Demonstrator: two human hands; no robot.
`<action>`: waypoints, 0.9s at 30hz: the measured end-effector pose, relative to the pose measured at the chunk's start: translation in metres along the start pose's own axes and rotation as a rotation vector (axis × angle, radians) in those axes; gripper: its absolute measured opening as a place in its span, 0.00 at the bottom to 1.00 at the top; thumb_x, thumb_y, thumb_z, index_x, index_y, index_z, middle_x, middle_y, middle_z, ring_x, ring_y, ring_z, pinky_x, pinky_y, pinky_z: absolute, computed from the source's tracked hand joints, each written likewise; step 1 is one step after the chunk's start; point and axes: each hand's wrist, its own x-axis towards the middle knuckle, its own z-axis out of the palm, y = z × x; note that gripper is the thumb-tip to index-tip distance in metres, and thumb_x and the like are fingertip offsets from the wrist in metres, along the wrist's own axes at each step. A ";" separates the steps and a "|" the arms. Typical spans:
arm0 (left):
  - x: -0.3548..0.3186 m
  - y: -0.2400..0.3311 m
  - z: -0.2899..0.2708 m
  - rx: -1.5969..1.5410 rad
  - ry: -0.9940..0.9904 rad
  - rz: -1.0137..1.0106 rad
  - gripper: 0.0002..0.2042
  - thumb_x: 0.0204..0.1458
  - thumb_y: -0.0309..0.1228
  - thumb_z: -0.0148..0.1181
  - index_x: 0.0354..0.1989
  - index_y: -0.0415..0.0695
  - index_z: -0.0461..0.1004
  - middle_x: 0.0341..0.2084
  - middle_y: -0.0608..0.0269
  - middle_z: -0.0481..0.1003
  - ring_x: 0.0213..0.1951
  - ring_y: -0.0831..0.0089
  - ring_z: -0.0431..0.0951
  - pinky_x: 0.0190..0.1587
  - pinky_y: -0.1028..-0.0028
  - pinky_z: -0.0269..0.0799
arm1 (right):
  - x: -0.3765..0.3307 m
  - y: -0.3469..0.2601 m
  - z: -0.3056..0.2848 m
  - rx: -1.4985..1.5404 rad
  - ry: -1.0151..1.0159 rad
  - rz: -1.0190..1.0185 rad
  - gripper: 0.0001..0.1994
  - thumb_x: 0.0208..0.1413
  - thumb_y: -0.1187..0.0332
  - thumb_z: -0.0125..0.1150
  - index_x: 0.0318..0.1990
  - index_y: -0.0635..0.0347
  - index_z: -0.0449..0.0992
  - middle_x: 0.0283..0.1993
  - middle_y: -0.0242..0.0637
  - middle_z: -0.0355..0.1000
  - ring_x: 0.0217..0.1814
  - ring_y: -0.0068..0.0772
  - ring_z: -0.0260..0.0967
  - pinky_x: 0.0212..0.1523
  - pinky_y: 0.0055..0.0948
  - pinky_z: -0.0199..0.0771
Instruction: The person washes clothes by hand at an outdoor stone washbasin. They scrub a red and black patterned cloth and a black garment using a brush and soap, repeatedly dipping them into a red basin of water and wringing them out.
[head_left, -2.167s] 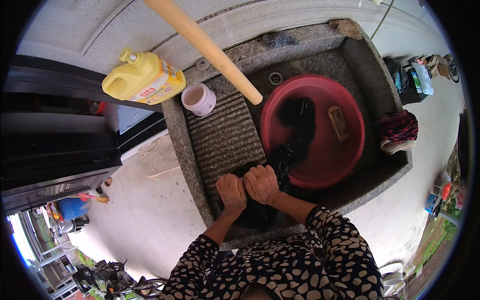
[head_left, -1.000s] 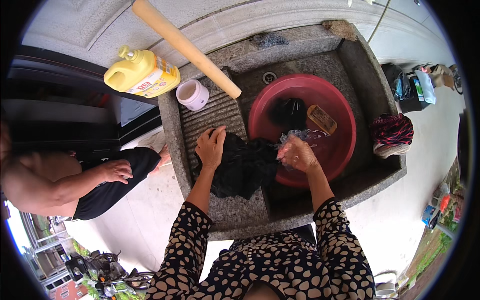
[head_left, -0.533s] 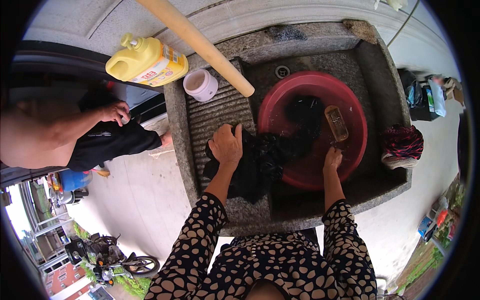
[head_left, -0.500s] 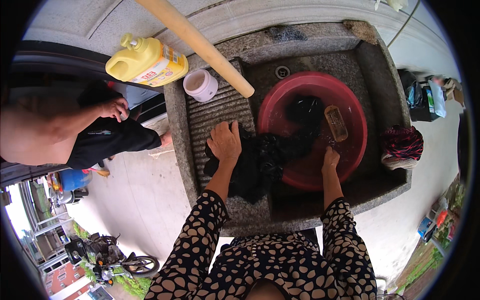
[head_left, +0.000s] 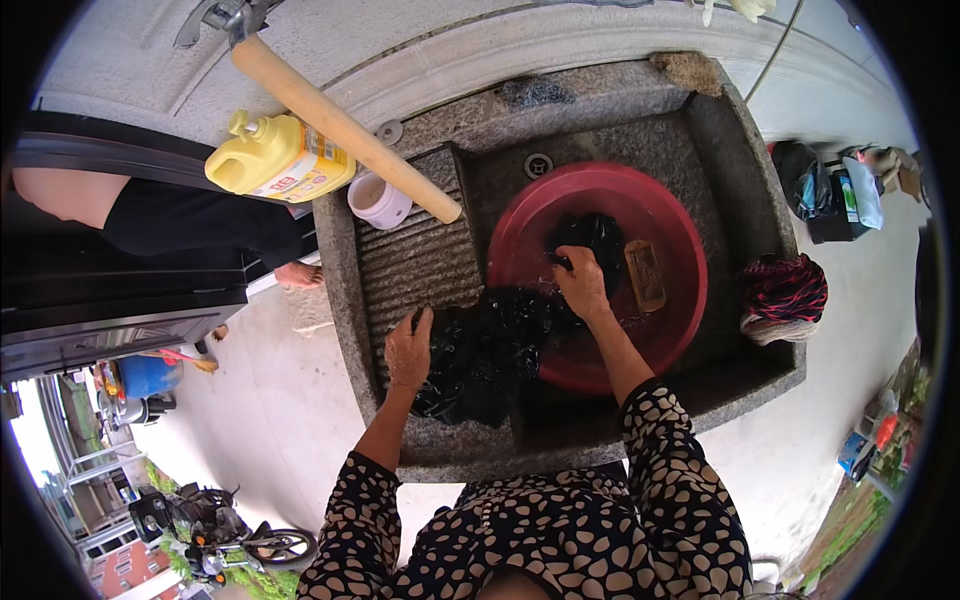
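Wet black cloth (head_left: 480,350) lies bunched across the ridged stone washboard (head_left: 410,270) and trails over the rim into a red plastic basin (head_left: 690,230). At the cloth's left edge, my left hand (head_left: 406,355) is closed with the fabric between thumb and fingers. Inside the basin, my right hand (head_left: 584,284) has its fingers curled onto a dark part of the cloth (head_left: 598,240) in the water. A brownish scrubbing brush (head_left: 645,276) lies in the water just right of that hand. The fingertips of my right hand are partly hidden.
A yellow pump bottle (head_left: 280,160) and a whitish tub (head_left: 379,201) stand at the far left. A pale pipe (head_left: 350,135) slants over the washboard. Dark red knitted fabric (head_left: 785,300) rests on the stone sink's (head_left: 780,215) right edge. A person's leg (head_left: 200,220) shows at the left doorway.
My right hand has moved from beside the brush, up and left onto the dark cloth. My left hand, flat before, now grips the cloth's edge. The other person has shifted toward the doorway.
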 end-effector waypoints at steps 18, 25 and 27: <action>-0.082 0.023 0.027 0.550 -0.280 0.837 0.17 0.29 0.30 0.68 0.32 0.49 0.71 0.31 0.64 0.67 0.36 0.65 0.67 0.38 0.67 0.59 | 0.027 -0.040 -0.102 0.091 -0.421 0.190 0.13 0.45 0.68 0.63 0.39 0.62 0.78 0.46 0.46 0.71 0.47 0.39 0.70 0.48 0.36 0.68; -0.107 -0.008 -0.081 -0.279 -0.073 0.214 0.11 0.30 0.19 0.56 0.24 0.44 0.65 0.24 0.63 0.63 0.27 0.67 0.64 0.35 0.73 0.61 | 0.032 -0.019 -0.093 -0.264 -0.294 0.055 0.13 0.45 0.67 0.64 0.41 0.51 0.78 0.45 0.45 0.63 0.49 0.48 0.66 0.51 0.39 0.69; -0.117 -0.030 -0.090 -0.279 -0.087 0.179 0.10 0.32 0.20 0.56 0.24 0.43 0.64 0.25 0.63 0.63 0.27 0.68 0.63 0.35 0.74 0.60 | 0.021 0.009 -0.059 -0.180 -0.277 0.054 0.15 0.46 0.67 0.63 0.44 0.52 0.76 0.51 0.51 0.61 0.51 0.52 0.65 0.51 0.42 0.69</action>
